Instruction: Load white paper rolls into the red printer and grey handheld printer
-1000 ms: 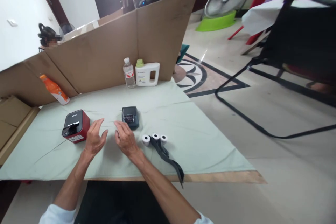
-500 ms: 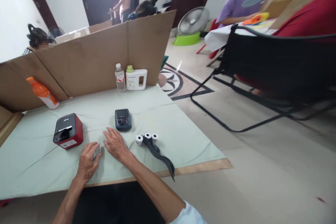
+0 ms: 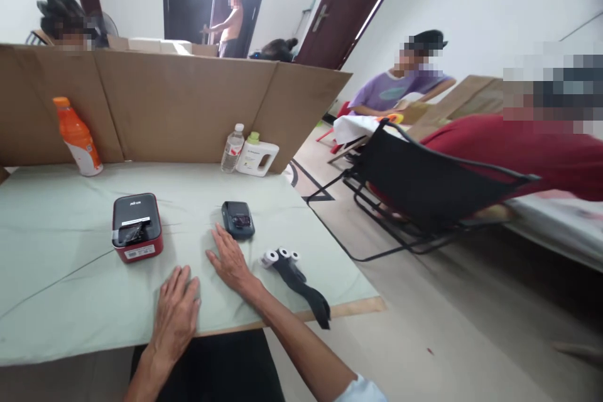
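Observation:
My left hand (image 3: 178, 304) lies flat on the pale green cloth near the front edge, holding nothing, with its fingers stretched out. My right hand (image 3: 230, 262) rests on the cloth with fingers spread, just in front of a small dark handheld device (image 3: 238, 220); its fingertips are close to the device's left side. A red box-shaped device with a black top (image 3: 137, 226) stands beyond my left hand. To the right of my right hand are three small white rolls (image 3: 270, 257) and a black strap (image 3: 308, 292) trailing toward the table's front edge.
Along a cardboard screen (image 3: 183, 107) stand an orange bottle (image 3: 78, 138), a clear water bottle (image 3: 232, 149) and a white jug with a green cap (image 3: 257, 157). A black folding chair (image 3: 419, 195) with a person in red is to the right. Other people are behind the screen.
The view has turned and tilted, shifting the whole scene. My left hand has come down flatter onto the cloth, nearer the front edge. My right hand stays beside the dark device.

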A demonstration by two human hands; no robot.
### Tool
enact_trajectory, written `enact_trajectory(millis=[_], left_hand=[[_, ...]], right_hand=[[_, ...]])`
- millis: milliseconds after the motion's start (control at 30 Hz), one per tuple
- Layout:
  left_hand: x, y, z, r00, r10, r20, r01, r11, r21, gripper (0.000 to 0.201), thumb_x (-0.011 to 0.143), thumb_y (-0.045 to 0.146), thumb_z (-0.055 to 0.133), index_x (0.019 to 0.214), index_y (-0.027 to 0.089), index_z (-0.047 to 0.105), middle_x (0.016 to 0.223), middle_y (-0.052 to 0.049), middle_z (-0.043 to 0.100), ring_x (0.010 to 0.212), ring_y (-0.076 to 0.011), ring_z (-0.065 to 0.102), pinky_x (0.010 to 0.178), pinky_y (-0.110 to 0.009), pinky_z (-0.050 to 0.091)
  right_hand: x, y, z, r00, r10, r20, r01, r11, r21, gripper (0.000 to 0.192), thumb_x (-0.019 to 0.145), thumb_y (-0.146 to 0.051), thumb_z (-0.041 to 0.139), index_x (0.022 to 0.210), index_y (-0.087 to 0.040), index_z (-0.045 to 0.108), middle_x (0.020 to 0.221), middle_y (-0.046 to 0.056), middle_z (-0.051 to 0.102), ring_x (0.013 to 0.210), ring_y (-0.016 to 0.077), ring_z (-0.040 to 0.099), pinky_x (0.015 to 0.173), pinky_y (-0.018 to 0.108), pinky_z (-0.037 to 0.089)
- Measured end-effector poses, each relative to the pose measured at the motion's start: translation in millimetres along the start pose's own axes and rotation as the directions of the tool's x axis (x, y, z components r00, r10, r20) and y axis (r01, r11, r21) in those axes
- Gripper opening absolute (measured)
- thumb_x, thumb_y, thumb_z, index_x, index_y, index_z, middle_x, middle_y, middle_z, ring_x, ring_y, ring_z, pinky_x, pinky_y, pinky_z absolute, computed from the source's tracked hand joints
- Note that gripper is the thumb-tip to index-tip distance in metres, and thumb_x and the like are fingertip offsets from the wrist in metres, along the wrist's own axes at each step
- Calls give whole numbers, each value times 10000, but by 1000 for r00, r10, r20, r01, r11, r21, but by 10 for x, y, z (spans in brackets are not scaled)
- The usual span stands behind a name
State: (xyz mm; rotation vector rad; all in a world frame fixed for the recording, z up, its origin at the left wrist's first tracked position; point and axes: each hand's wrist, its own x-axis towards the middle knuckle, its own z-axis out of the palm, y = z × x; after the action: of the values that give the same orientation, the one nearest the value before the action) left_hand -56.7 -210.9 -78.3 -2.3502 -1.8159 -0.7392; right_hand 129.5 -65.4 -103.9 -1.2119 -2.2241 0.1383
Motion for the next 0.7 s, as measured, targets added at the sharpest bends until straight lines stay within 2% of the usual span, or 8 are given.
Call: enact_trajectory(millis=[233, 367, 467, 600, 700], left_hand=[[-52, 12, 34, 995, 94, -17, -93, 993, 78, 477, 962, 159, 520, 1427, 147, 627, 1611, -168, 517, 1501, -362, 463, 1165, -513, 416], [-72, 37, 75, 993, 110, -34, -107, 990, 87, 481, 957, 149, 522, 1426, 129, 620, 1599, -192, 524, 1496, -378, 461, 1168, -528, 391], [-98, 18, 20, 992, 122, -30, -119, 990, 71, 465, 951, 158, 529, 1403, 135, 635, 1574, -193, 549, 1474, -366, 486, 1149, -520, 408], [-210, -248, -228, 994, 95, -59, -90, 992, 90, 387, 1000, 212, 500, 1341, 179, 680, 1542, -174, 585, 1408, -339, 549, 1074, -485, 470], [-373, -551, -421, 988, -84, -126, 107, 976, 191, 458, 1040, 322, 464, 1385, 74, 634, 1537, -295, 540, 1429, -456, 506, 1064, -607, 451]], right_hand=[[-355, 32, -143, 990, -72, 120, 87, 989, -120, 662, 1058, -317, 502, 1662, -121, 316, 1681, 205, 390, 1585, 316, 356, 1249, 562, 390], [-602, 18, -284, 981, -52, 186, 85, 981, -174, 657, 1053, -300, 509, 1661, -135, 325, 1694, 185, 370, 1605, 310, 310, 1260, 562, 373], [-736, -15, -401, 978, -46, 205, 84, 980, -180, 633, 1051, -285, 510, 1649, -144, 358, 1697, 179, 364, 1605, 307, 311, 1262, 556, 373], [-932, -63, -570, 978, -45, 204, 81, 982, -171, 635, 1046, -259, 511, 1653, -162, 350, 1712, 157, 339, 1611, 288, 298, 1267, 547, 375], [-1099, -100, -661, 977, -56, 204, 93, 980, -178, 644, 1038, -229, 507, 1654, -147, 337, 1711, 159, 341, 1616, 289, 285, 1262, 562, 382]])
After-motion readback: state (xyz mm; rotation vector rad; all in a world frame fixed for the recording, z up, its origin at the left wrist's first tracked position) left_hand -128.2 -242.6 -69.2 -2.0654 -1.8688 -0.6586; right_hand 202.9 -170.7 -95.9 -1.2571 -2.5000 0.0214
